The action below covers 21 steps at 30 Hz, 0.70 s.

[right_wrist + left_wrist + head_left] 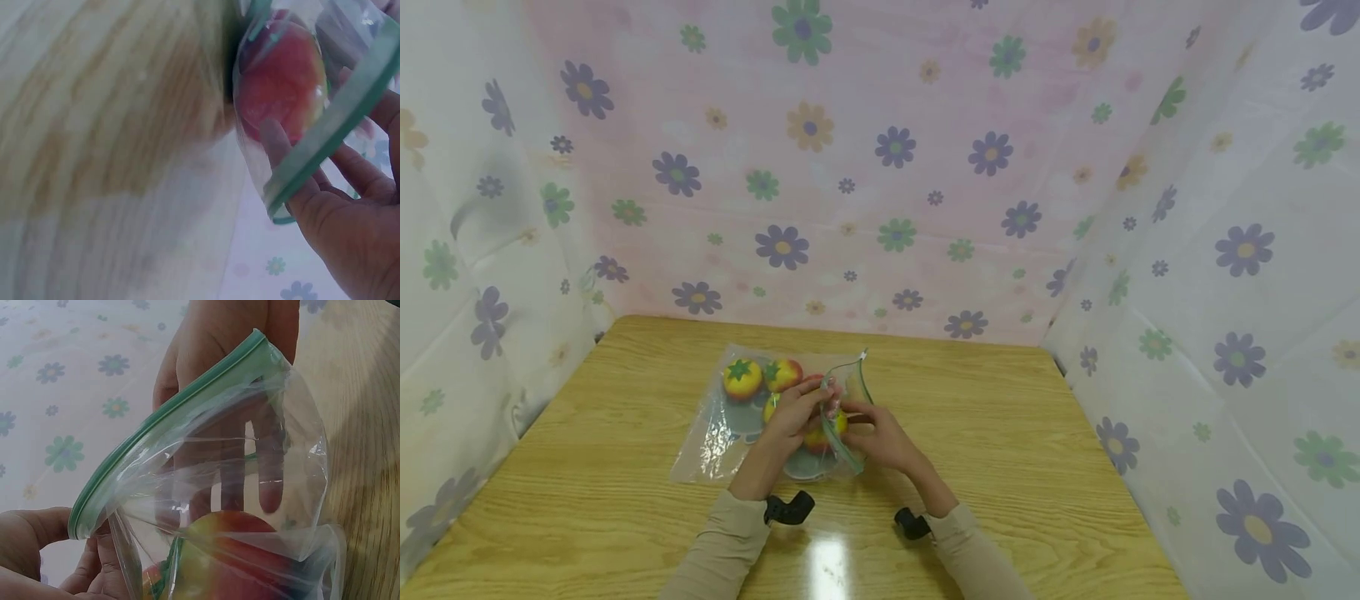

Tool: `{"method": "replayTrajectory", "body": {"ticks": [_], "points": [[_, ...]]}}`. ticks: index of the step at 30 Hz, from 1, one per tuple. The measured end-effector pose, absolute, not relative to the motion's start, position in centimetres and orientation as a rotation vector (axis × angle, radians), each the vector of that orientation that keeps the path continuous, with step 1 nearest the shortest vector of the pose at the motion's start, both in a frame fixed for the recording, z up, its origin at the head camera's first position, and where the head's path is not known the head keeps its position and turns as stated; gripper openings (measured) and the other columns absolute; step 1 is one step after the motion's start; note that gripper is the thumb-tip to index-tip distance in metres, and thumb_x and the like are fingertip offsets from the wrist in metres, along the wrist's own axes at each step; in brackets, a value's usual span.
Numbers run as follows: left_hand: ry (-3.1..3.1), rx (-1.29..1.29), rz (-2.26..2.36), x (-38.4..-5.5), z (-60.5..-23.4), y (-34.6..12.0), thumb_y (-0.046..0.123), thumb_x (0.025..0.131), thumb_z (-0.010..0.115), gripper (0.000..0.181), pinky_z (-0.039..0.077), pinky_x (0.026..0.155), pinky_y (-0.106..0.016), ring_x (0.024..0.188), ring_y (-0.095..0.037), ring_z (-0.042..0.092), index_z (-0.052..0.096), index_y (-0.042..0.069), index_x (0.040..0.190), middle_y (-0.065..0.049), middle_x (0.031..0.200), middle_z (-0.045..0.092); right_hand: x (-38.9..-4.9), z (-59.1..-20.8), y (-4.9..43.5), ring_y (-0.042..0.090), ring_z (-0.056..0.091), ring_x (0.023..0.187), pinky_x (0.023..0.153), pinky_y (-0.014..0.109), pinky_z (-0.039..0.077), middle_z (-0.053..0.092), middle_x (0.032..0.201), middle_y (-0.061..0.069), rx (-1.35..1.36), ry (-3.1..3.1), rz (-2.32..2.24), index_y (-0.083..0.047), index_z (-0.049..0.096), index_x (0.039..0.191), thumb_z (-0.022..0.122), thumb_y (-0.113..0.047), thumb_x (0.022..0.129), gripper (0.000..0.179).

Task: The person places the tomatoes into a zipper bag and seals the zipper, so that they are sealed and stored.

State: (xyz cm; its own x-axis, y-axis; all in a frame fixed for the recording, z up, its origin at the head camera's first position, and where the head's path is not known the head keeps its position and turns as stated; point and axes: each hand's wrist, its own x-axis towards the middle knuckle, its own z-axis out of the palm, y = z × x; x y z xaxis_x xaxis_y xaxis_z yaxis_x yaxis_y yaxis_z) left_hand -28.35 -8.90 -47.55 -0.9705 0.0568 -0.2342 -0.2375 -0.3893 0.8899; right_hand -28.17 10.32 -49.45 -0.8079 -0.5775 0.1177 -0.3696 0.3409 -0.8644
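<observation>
A clear zip bag (706, 446) with a green zip strip (159, 424) lies on the table, its mouth held up and apart at the right end. Inside are several red-and-yellow round fruits (742, 380) with green leafy tops. My left hand (790, 414) pinches the edge of the mouth between thumb and fingers. My right hand (886, 439) reaches through the mouth, fingers fairly straight inside the bag. In the left wrist view those fingers hang by a fruit (231, 559) near the opening. The right wrist view has a fingertip against that fruit (284, 81).
The wood-grain table (1000, 467) extends to both sides of the bag. Flower-printed sheets (887, 183) hang as walls at the back, left and right. A black wrist mount (790, 508) sits at the left cuff and another (912, 524) at the right cuff.
</observation>
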Motion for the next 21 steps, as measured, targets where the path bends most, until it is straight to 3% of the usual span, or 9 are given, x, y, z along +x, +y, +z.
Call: {"method": "replayTrajectory", "body": {"ticks": [6,10,16,21], "points": [[1.597,-0.203,2.475,-28.3,-47.4,-9.1,0.004,0.102,0.060,0.025,0.053,0.060,-0.017,0.069,-0.005,0.066,0.061,-0.007,0.125,0.004,0.084,0.074,-28.2,-49.0,11.0,0.043,0.057,0.127,0.098,0.051,0.055,0.054,0.146,0.021,-0.861,2.406,-1.510,0.001,0.053,0.145,0.066,-0.011,0.100,0.048],[1.635,-0.217,2.450,-28.2,-47.3,-9.2,0.006,0.102,0.060,0.031,0.053,0.060,-0.016,0.070,-0.004,0.066,0.057,-0.008,0.130,0.006,0.085,0.074,-28.3,-48.9,11.4,0.042,0.059,0.125,0.098,0.051,0.055,0.056,0.142,0.022,-0.859,2.387,-1.579,0.001,0.055,0.143,0.065,-0.007,0.100,0.045],[1.790,-0.231,2.370,-27.8,-47.1,-9.2,0.007,0.101,0.062,0.045,0.053,0.061,-0.015,0.070,-0.003,0.065,0.049,-0.010,0.140,0.006,0.086,0.071,-28.7,-48.9,12.3,0.041,0.060,0.121,0.094,0.037,0.058,0.059,0.137,0.026,-0.797,2.398,-1.752,0.005,0.060,0.135,0.064,-0.006,0.101,0.036],[1.809,-0.178,2.357,-27.8,-47.3,-9.2,0.005,0.100,0.063,0.044,0.055,0.059,-0.016,0.066,-0.004,0.066,0.050,-0.011,0.139,0.003,0.085,0.073,-29.4,-49.0,13.1,0.043,0.060,0.118,0.088,0.025,0.058,0.060,0.132,0.029,-0.668,2.414,-1.956,0.004,0.065,0.127,0.065,-0.004,0.099,0.029]]}}
